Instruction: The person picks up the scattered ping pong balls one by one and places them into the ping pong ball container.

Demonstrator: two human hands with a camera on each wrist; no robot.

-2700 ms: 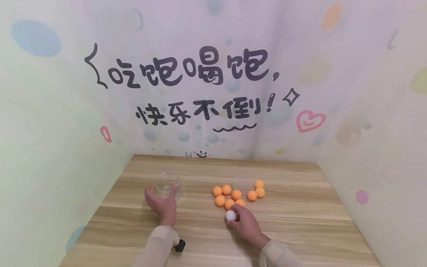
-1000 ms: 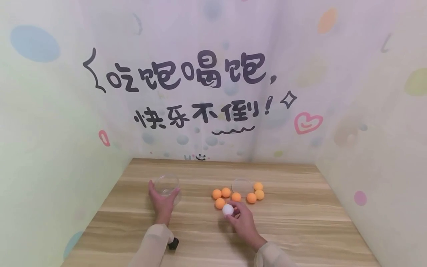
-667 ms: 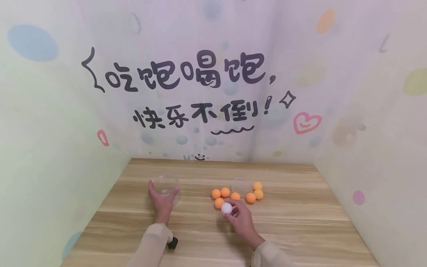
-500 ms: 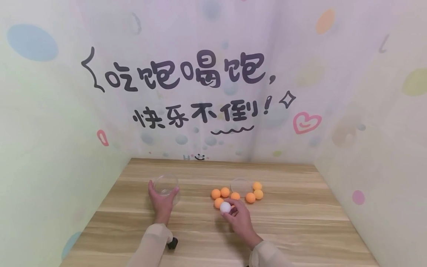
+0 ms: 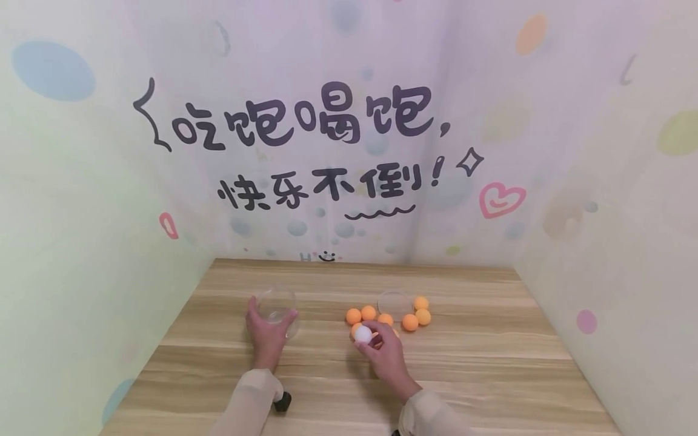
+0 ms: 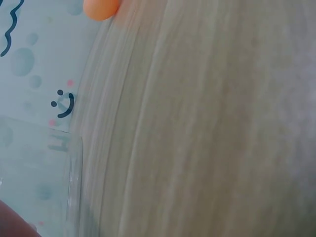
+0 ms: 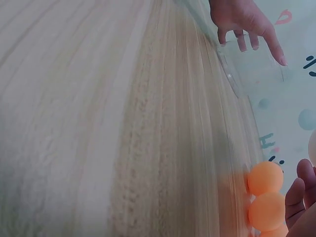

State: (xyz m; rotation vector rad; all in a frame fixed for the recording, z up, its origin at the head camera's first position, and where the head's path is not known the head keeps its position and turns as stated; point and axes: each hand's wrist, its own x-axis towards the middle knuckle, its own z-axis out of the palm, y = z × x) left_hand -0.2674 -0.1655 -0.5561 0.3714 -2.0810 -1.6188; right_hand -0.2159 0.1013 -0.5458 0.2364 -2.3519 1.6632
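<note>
My left hand (image 5: pixel 267 338) grips a clear round container (image 5: pixel 277 298) on the left side of the table. In the right wrist view that hand (image 7: pixel 244 19) has its fingers and thumb around the container's (image 7: pixel 259 74) upper part. The container's wall (image 6: pixel 39 168) shows at the lower left of the left wrist view, with nothing visible inside it. Between thumb and fingers my right hand (image 5: pixel 391 360) pinches a white ping-pong ball (image 5: pixel 363 335). It holds the ball close over several orange ping-pong balls (image 5: pixel 354 316), partly hiding some of them.
A clear round lid-like disc (image 5: pixel 395 303) lies among the orange balls, with a few more (image 5: pixel 422 310) at its right. The wooden table (image 5: pixel 491 363) meets a printed backdrop (image 5: pixel 327 230) behind and walls on both sides.
My right hand has lifted the white ball and carried it left over the orange balls. My left hand has closed more around the container, which has shifted slightly right.
</note>
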